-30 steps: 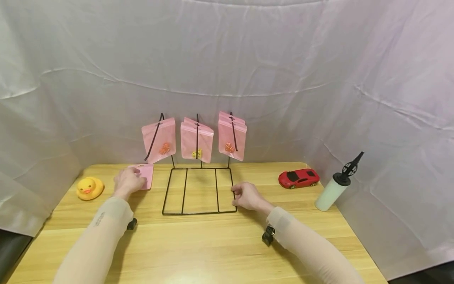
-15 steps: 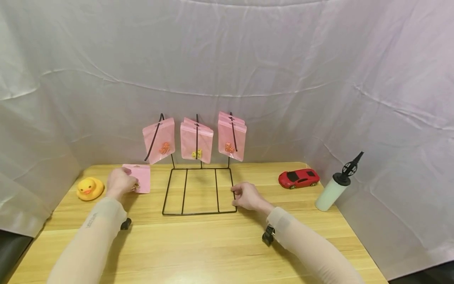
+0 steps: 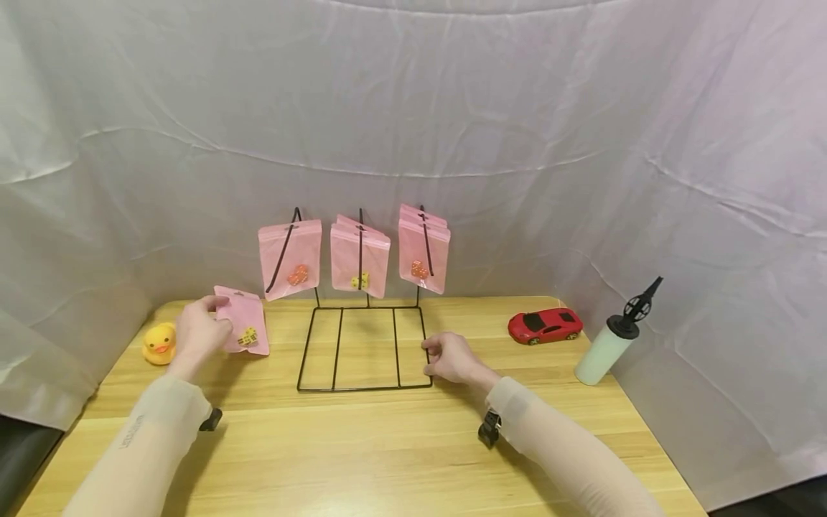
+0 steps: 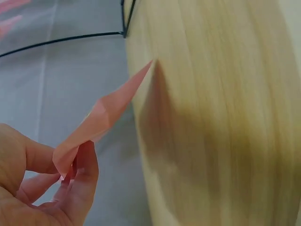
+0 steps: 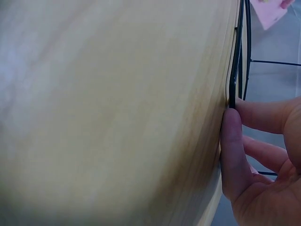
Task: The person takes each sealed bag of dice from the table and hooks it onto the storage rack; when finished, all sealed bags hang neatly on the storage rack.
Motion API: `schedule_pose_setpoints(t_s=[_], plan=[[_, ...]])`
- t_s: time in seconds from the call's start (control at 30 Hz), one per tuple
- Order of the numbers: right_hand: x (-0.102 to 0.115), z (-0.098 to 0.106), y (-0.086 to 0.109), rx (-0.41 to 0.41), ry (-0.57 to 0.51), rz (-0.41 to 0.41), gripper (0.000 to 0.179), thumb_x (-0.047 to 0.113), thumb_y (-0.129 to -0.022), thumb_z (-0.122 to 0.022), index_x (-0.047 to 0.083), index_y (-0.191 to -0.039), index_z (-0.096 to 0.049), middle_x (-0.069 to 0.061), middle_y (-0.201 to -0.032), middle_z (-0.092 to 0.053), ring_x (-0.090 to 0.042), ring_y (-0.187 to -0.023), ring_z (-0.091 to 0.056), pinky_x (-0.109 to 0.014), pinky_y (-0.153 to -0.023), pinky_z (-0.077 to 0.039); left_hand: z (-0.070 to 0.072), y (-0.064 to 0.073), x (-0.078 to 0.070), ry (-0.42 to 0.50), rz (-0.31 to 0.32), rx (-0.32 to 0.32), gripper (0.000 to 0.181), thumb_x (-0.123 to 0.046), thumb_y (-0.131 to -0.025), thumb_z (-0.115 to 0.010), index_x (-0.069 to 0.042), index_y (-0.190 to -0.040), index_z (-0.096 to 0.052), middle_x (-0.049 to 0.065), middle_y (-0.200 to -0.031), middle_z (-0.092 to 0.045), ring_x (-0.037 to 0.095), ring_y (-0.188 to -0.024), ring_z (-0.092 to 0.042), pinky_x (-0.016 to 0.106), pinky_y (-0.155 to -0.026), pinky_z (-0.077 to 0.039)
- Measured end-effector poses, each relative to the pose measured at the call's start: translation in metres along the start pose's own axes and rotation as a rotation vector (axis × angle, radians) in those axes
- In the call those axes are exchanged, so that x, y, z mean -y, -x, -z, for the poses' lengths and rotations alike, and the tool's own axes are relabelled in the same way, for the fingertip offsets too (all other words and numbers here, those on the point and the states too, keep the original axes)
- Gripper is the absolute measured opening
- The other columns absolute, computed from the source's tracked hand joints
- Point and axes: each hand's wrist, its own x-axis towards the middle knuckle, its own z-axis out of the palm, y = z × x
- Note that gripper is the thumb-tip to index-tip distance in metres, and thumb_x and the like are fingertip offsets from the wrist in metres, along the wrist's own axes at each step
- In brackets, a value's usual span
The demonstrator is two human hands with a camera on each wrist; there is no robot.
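Observation:
In the head view my left hand (image 3: pixel 202 332) pinches the left edge of a pink pouch (image 3: pixel 244 316) with yellow dice near its bottom. The left wrist view shows this pouch (image 4: pixel 106 113) edge-on and bent between thumb and fingers, its far tip close to the table. A black wire display rack (image 3: pixel 362 388) stands at the middle, with pink pouches (image 3: pixel 423 244) on its three hooks; orange or yellow dice show in them. My right hand (image 3: pixel 452 357) pinches the right side bar of the rack's base, and the right wrist view shows thumb and finger on that black bar (image 5: pixel 233 80).
A yellow rubber duck (image 3: pixel 159 343) sits at the left, partly behind my left hand. To the right are a red toy car (image 3: pixel 545 325) and a pale green hand pump (image 3: pixel 604 352) with a black nozzle. Grey cloth (image 3: pixel 413 108) hangs around the wooden table (image 3: pixel 362 452).
The pink pouch, flat on the table earlier, is now tilted up in my left hand, which has moved left and toward the duck. My right hand stays on the rack.

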Motion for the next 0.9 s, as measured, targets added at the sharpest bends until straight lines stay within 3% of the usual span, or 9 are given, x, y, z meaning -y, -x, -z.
schedule_pose_setpoints(t_s=[0.13,0.23,0.5,0.6,0.73,0.9], plan=[[0.0,0.0,0.0,-0.005,0.007,0.003,0.055,0.002,-0.083,-0.094,0.003,-0.136,-0.078,-0.013,-0.119,-0.079,-0.013,-0.092,-0.075,-0.039,-0.094,-0.069,0.01,0.01,-0.007,0.01,-0.026,-0.04,0.063,-0.003,-0.087,-0.057,0.004,-0.149,-0.066,0.035,-0.139,-0.07,0.021,-0.076,-0.061,0.029,-0.055,-0.044],[0.0,0.0,0.0,-0.003,0.005,0.004,0.055,0.002,-0.084,-0.094,0.003,-0.136,-0.078,-0.013,-0.12,-0.079,-0.013,-0.093,-0.076,-0.038,-0.093,-0.069,0.019,0.018,-0.011,0.003,-0.048,-0.074,0.058,-0.004,-0.09,-0.059,0.003,-0.147,-0.068,0.033,-0.134,-0.073,0.015,-0.079,-0.064,0.026,-0.056,-0.045],[-0.001,0.001,0.001,0.006,0.002,0.011,0.055,0.002,-0.085,-0.093,0.002,-0.137,-0.077,-0.014,-0.121,-0.078,-0.014,-0.093,-0.076,-0.036,-0.091,-0.069,0.04,0.039,-0.015,-0.015,-0.078,-0.152,0.052,-0.007,-0.094,-0.064,-0.002,-0.145,-0.072,0.033,-0.129,-0.078,0.039,-0.098,-0.079,0.025,-0.066,-0.043],[-0.001,0.001,0.001,0.005,0.006,0.02,0.054,0.002,-0.085,-0.093,0.002,-0.137,-0.077,-0.014,-0.12,-0.078,-0.013,-0.092,-0.076,-0.036,-0.09,-0.069,0.048,0.048,-0.014,-0.008,-0.067,-0.168,0.05,-0.007,-0.096,-0.065,-0.003,-0.145,-0.073,0.033,-0.132,-0.077,0.013,-0.084,-0.075,0.022,-0.066,-0.044],[0.0,0.001,0.001,0.0,0.006,0.023,0.054,0.002,-0.085,-0.093,0.001,-0.137,-0.078,-0.014,-0.12,-0.078,-0.014,-0.093,-0.076,-0.037,-0.09,-0.069,0.059,0.059,-0.015,-0.002,-0.05,-0.175,0.049,-0.01,-0.098,-0.066,-0.005,-0.146,-0.073,0.032,-0.134,-0.076,-0.023,-0.075,-0.046,0.016,-0.056,-0.045],[0.001,0.001,0.001,-0.003,0.002,0.0,0.054,0.002,-0.085,-0.094,0.003,-0.136,-0.078,-0.014,-0.121,-0.079,-0.014,-0.094,-0.077,-0.04,-0.094,-0.07,0.07,0.072,-0.02,0.015,-0.044,-0.152,0.048,-0.014,-0.101,-0.066,-0.007,-0.149,-0.071,0.036,-0.128,-0.078,-0.026,-0.076,-0.044,0.018,-0.052,-0.05]])
